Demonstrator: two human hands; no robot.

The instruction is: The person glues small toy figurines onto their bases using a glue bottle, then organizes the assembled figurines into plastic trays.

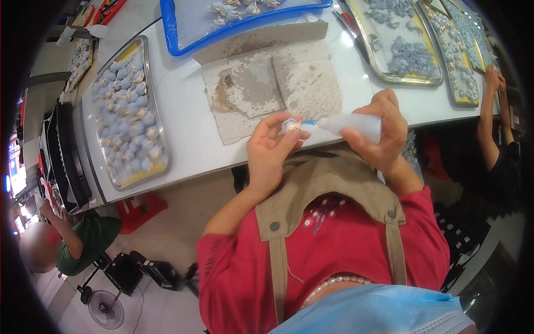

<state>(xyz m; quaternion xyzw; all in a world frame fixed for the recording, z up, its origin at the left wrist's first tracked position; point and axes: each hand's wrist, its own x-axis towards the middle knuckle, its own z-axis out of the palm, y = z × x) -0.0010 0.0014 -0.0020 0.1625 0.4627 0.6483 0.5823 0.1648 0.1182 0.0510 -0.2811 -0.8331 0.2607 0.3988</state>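
Here, just off the white table's [183, 117] near edge, a small, seemingly fragile blue-and-cream figurine [291, 126] is pinched by the left hand [271, 149], while a soft translucent plastic squeeze bottle [351, 126] is gripped mid-body by the right hand [378, 133].

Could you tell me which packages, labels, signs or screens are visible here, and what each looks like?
Squeeze bottle: held in the right hand at the table edge, translucent white with a blue nozzle, no label showing.
Lit screen or sign: far left edge, a narrow, bright, blurred strip.
Nothing else of this kind shows.
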